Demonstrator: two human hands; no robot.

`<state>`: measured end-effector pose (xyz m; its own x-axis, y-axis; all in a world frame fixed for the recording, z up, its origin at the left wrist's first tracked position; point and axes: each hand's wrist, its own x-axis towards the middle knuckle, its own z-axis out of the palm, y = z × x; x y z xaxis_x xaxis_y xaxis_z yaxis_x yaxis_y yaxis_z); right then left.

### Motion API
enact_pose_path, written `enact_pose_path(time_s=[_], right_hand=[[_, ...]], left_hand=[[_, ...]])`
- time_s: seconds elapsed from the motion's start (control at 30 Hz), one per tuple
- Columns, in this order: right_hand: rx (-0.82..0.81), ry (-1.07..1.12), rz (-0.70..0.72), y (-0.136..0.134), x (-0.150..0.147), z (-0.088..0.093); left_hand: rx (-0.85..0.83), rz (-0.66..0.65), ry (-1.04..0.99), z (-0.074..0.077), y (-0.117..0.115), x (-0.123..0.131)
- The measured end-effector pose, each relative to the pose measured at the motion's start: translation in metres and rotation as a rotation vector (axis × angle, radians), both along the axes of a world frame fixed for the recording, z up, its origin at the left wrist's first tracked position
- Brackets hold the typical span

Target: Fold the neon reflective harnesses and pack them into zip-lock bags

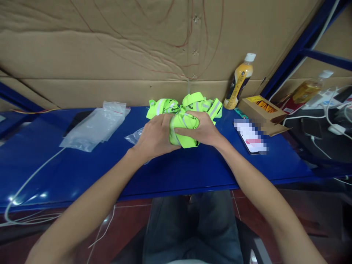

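A bundle of neon-yellow straps with grey reflective bands (183, 112) lies at the middle of the blue table (82, 165). My left hand (154, 135) wraps round its left side, fingers curled on the fabric. My right hand (202, 129) grips the front and right of the same bundle, fingers pressed into it. A clear plastic bag (134, 136) lies partly hidden beneath my left hand.
A pile of clear zip bags (96, 126) lies to the left. To the right are a phone (250, 136), an open cardboard box (262, 109) and an orange drink bottle (239, 82). White cables (30, 179) trail over the front left edge. Cardboard lines the back.
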<state>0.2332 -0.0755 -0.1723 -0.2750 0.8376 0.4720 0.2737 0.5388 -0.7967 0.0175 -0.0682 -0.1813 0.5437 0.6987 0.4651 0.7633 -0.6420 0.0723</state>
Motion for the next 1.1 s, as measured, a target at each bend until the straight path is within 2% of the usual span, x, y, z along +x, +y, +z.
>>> enact_pose_path(time_s=[0.13,0.2,0.4,0.53,0.7,0.83,0.9,0.97,1.03,1.1], right_hand=[[-0.001,-0.167,-0.066,0.0,-0.004,-0.004],[-0.013,-0.237,-0.048,-0.001,-0.004,-0.004],[-0.115,-0.241,0.335,0.001,0.013,0.007],[-0.152,-0.272,0.394,0.003,0.018,0.007],[-0.27,-0.209,0.327,-0.002,0.004,0.001],[-0.285,-0.048,0.119,-0.01,-0.005,0.006],[-0.254,0.016,0.069,-0.013,-0.004,0.009],[-0.178,0.013,0.093,-0.013,-0.002,0.01],[-0.07,-0.068,0.113,-0.012,-0.001,0.009],[0.031,-0.18,0.065,-0.009,-0.003,0.006]], left_hand=[[0.101,-0.081,0.041,-0.006,0.002,0.002],[0.122,-0.111,0.055,-0.007,0.002,0.003],[0.088,-0.139,0.025,-0.008,0.003,0.002],[0.113,-0.206,0.055,-0.011,0.0,0.003],[0.183,-0.244,0.105,-0.013,-0.002,0.004],[0.134,-0.161,-0.017,-0.007,0.005,-0.003],[0.091,-0.079,-0.097,-0.004,0.008,-0.008],[0.067,0.0,-0.154,-0.001,0.011,-0.012],[0.053,0.041,-0.176,0.0,0.013,-0.015],[0.032,0.04,-0.159,0.0,0.014,-0.016]])
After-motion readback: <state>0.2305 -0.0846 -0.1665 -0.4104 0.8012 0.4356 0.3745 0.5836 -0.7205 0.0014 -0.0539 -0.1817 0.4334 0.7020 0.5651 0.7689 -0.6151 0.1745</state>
